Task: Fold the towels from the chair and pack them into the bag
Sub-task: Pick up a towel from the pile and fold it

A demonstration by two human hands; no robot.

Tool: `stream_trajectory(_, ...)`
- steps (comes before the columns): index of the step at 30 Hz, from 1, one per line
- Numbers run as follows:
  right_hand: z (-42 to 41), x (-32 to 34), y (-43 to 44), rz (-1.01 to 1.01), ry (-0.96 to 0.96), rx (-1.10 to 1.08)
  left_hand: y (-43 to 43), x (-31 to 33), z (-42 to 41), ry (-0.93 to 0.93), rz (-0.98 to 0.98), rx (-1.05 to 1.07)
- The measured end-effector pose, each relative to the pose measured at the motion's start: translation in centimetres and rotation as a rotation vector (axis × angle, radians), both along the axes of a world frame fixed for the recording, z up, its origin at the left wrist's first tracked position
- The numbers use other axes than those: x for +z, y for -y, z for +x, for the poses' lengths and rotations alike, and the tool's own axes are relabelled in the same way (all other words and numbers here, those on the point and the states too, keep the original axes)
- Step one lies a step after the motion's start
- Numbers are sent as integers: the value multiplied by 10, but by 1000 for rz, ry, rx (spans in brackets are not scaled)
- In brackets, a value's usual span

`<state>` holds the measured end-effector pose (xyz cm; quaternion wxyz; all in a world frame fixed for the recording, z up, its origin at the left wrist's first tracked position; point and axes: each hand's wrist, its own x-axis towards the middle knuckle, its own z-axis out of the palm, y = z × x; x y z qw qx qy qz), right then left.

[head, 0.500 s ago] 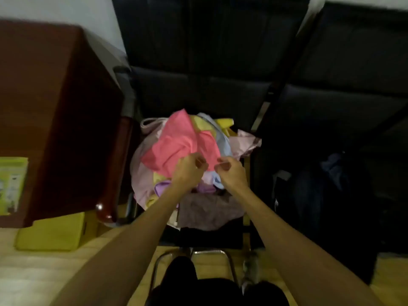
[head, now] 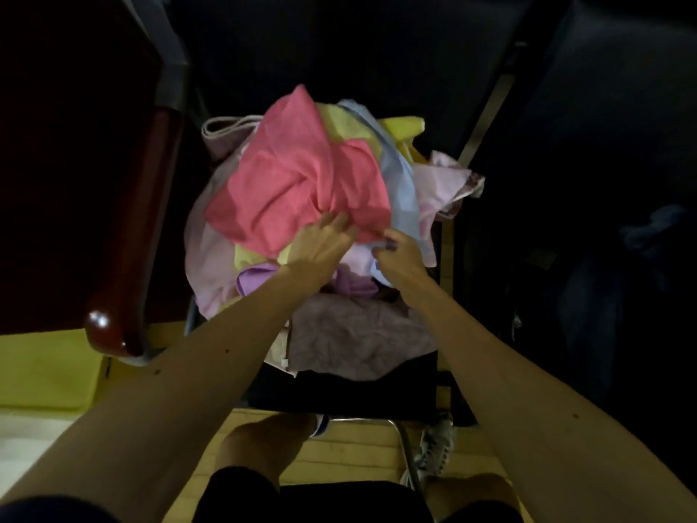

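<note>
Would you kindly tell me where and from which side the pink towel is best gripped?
Probably grip the pink towel along its near edge, coming from the person's side: it lies crumpled atop the pile with that edge free, right by the left hand and right hand.

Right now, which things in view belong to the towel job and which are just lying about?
Job: pink towel, under the flat left hand and pinched by the right hand; pile of towels; chair beneath them.
Lying about: red-brown cabinet, yellow box, dark bundle on the right (too dim to tell whether it is the bag).
</note>
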<state>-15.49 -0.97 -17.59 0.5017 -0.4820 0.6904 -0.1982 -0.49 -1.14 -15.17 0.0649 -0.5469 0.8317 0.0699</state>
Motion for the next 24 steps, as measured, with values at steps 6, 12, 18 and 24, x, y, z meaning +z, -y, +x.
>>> stream_trajectory(6, -10, 6, -7, -255, -60, -54, -12, -10, 6, -175, -320, 73)
stream_trajectory(12, 0, 60, -20, -714, -106, 44, -30, 39, 9, -538, -589, 237)
stream_trajectory(18, 23, 149, -81, -868, -5, -22, -106, 177, 22, -1010, -645, 276)
stream_trajectory(24, 49, 216, -161, -685, 166, 280, -189, 269, 51, -854, -760, 100)
